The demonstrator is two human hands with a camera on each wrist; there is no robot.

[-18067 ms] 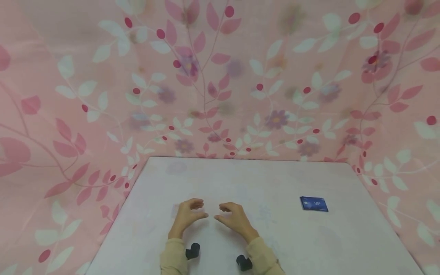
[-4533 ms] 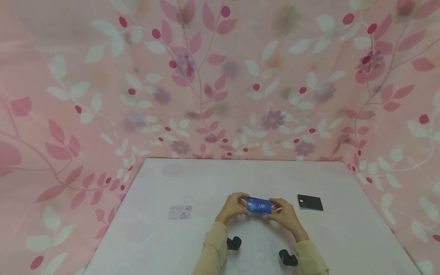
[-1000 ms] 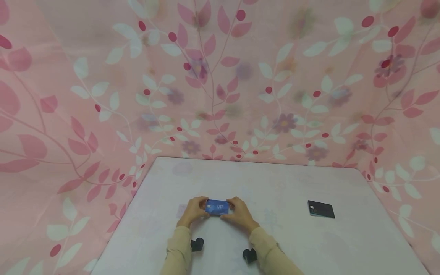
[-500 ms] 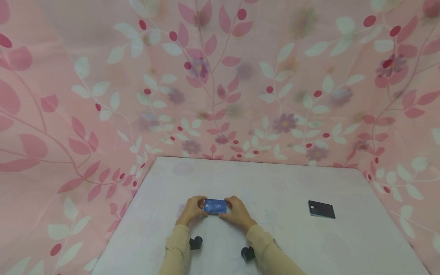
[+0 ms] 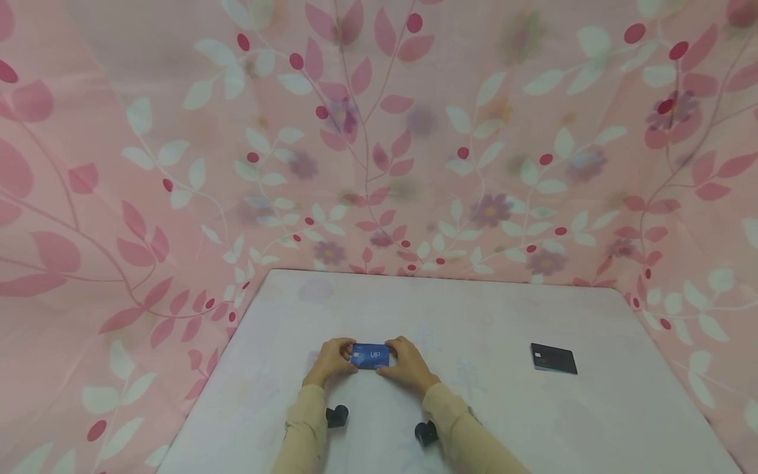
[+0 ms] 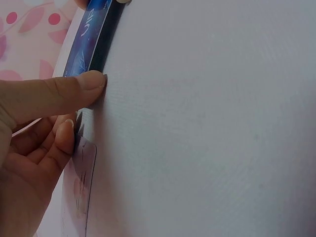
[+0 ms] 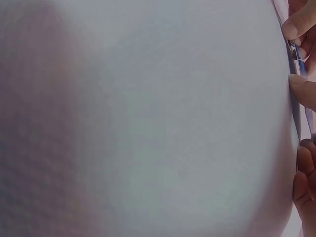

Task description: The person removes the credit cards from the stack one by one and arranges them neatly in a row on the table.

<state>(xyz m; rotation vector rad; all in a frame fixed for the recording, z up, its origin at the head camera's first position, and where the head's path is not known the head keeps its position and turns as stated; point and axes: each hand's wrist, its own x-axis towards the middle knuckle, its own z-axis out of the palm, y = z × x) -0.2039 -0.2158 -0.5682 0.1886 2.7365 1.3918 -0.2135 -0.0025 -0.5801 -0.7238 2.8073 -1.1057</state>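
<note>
A blue card marked VIP [image 5: 370, 356] is held level between my two hands. My left hand [image 5: 331, 361] pinches its left end, thumb at the near edge and fingers at the far edge. At the other end, my right hand [image 5: 411, 367] grips it in the same way. In the left wrist view, a dark band shows along the side of the blue card [image 6: 91, 34]; whether other cards lie under it, I cannot tell. A pale pink card [image 6: 81, 192] lies on the table below my left hand, mostly hidden in the head view.
On the right of the white table [image 5: 474, 316] lies a black card [image 5: 553, 359], a light blue edge peeking out beneath it. Black wrist-camera mounts [image 5: 337, 416] jut from both sleeves. Pink floral cloth [image 5: 379, 131] hangs behind and beside the table.
Since 18.1 seconds ago, the blue card has gone from the right of the table into both hands, uncovering the black card. Since 4.5 seconds ago, they carried it left; the last second shows little motion.
</note>
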